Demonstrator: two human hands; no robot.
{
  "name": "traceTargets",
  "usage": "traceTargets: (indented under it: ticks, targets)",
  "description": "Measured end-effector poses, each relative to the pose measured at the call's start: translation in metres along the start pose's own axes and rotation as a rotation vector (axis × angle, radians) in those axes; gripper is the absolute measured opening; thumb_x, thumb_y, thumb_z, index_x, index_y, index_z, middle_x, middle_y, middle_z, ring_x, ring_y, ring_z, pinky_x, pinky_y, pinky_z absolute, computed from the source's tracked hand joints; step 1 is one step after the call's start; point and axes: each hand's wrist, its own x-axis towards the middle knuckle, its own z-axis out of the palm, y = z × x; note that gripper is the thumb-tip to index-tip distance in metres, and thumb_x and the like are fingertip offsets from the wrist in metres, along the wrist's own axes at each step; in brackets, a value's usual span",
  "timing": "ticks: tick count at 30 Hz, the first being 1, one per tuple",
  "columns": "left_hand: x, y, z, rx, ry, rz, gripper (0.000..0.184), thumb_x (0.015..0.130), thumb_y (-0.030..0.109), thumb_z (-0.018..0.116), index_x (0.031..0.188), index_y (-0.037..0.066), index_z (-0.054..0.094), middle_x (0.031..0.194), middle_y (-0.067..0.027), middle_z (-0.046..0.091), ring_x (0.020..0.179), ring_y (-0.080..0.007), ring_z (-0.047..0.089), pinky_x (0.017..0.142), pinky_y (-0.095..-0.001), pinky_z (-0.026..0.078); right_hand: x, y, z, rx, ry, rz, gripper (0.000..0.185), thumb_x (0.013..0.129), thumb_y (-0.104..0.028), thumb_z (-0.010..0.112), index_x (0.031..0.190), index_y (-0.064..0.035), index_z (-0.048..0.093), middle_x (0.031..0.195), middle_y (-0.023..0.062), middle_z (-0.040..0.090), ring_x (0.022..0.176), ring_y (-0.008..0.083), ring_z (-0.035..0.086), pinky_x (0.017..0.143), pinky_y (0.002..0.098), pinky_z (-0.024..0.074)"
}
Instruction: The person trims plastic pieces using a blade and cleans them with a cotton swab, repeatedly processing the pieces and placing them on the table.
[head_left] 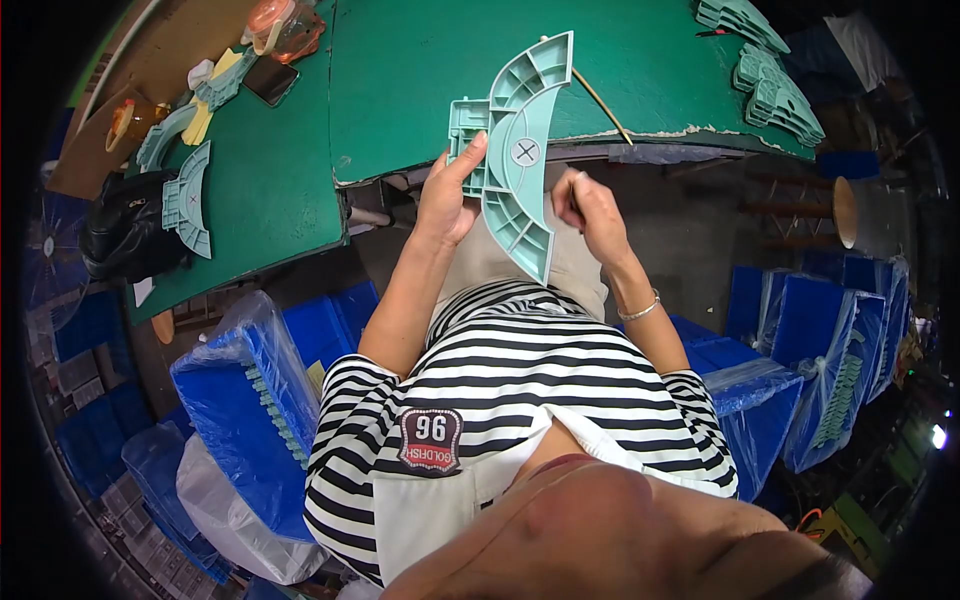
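My left hand (450,197) grips a pale green plastic part (517,195), its thumb on the boxy side block. The part is a curved, ribbed fan shape with a round spot marked by a dark cross, held upright over the table's front edge. Just right of its lower half is my right hand (592,212), apart from it, with fingers curled closed; whatever they may hold is hidden. A thin wooden stick (603,105) lies on the green table (420,80) behind the part.
More pale green parts (775,95) are stacked at the far right of the table. At left are a similar part (190,200), a black bag (130,225), a phone (270,80) and an orange-lidded jar (285,28). Plastic-wrapped blue bins (250,390) stand on both sides of me.
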Motion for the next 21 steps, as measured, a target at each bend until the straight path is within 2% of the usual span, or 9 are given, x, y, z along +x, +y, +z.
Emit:
traceTargets:
  ticks: [3,4,7,10,11,15,17,19,21]
  targets:
    - [-0.001,-0.001,0.006,0.055,0.067,0.043,0.030,0.096,0.017,0.058,0.121,0.001,0.055,0.110,-0.0070,0.064,0.097,-0.0150,0.063,0.084,-0.0301,0.052,0.008,0.003,0.014,-0.140,0.107,-0.246,0.017,0.093,-0.019,0.063,0.093,-0.0051,0.053,0.080,-0.0011,0.052,0.068,0.0033,0.041,0.056,0.0196,0.0332]
    - [-0.001,-0.003,0.005,0.076,0.072,0.076,0.030,0.096,0.017,0.058,0.121,0.001,0.055,0.110,-0.0066,0.064,0.097,-0.0147,0.063,0.085,-0.0300,0.052,0.007,-0.002,0.018,-0.243,0.087,-0.204,0.020,0.089,-0.017,0.068,0.094,-0.0050,0.053,0.078,-0.0027,0.051,0.069,0.0022,0.043,0.056,0.0201,0.0344]
    - [-0.001,-0.008,0.005,0.160,0.104,0.175,0.029,0.096,0.017,0.059,0.120,0.001,0.055,0.110,-0.0055,0.063,0.097,-0.0140,0.062,0.085,-0.0296,0.051,0.013,0.005,0.021,-0.650,0.146,-0.235,0.016,0.087,-0.015,0.066,0.089,-0.0034,0.055,0.059,0.0047,0.048,0.050,0.0124,0.045,0.048,0.0272,0.0358]
    - [-0.006,-0.004,0.004,0.227,0.154,0.251,0.028,0.095,0.016,0.060,0.119,0.001,0.055,0.110,-0.0047,0.063,0.097,-0.0136,0.061,0.085,-0.0294,0.050,0.023,0.016,0.021,-0.814,0.330,-0.505,0.013,0.085,-0.013,0.065,0.084,-0.0042,0.056,0.056,0.0090,0.044,0.046,0.0173,0.044,0.046,0.0297,0.0350]
    - [-0.004,-0.001,0.001,0.211,0.161,0.263,0.028,0.095,0.016,0.060,0.119,0.001,0.055,0.110,-0.0046,0.063,0.098,-0.0135,0.061,0.085,-0.0294,0.050,0.028,0.019,0.017,-0.783,0.392,-0.509,0.014,0.088,-0.015,0.064,0.082,-0.0044,0.057,0.057,0.0096,0.047,0.046,0.0179,0.044,0.046,0.0307,0.0354]
    - [-0.010,0.019,-0.007,0.213,0.201,0.333,0.034,0.094,0.016,0.063,0.122,0.001,0.054,0.113,-0.0051,0.061,0.102,-0.0128,0.056,0.092,-0.0289,0.043,0.023,0.013,-0.036,-0.740,0.547,-0.186,0.034,0.090,-0.028,0.066,0.071,-0.0006,0.058,0.054,0.0144,0.051,0.044,0.0225,0.040,0.045,0.0332,0.0358]
    - [-0.012,0.025,-0.011,0.245,0.208,0.376,0.034,0.094,0.016,0.063,0.122,0.000,0.054,0.113,-0.0054,0.061,0.102,-0.0129,0.056,0.093,-0.0290,0.042,0.013,-0.002,-0.052,-1.282,0.485,0.023,0.050,0.086,-0.044,0.066,0.064,-0.0008,0.056,0.051,0.0131,0.052,0.046,0.0302,0.050,0.047,0.0385,0.0384]
    - [-0.011,0.029,-0.015,0.273,0.223,0.402,0.035,0.094,0.017,0.063,0.122,0.000,0.054,0.113,-0.0053,0.061,0.102,-0.0130,0.055,0.093,-0.0292,0.042,0.007,-0.009,-0.061,-1.481,0.365,0.047,0.047,0.086,-0.043,0.066,0.063,-0.0033,0.057,0.051,0.0118,0.053,0.051,0.0341,0.056,0.049,0.0420,0.0409]
    - [-0.008,0.030,-0.019,0.287,0.230,0.421,0.034,0.094,0.016,0.063,0.123,0.000,0.054,0.113,-0.0050,0.061,0.102,-0.0127,0.055,0.093,-0.0290,0.042,0.017,-0.006,-0.074,-1.507,0.364,-0.061,0.038,0.086,-0.039,0.066,0.071,-0.0047,0.060,0.056,0.0110,0.056,0.058,0.0330,0.060,0.051,0.0432,0.0425]
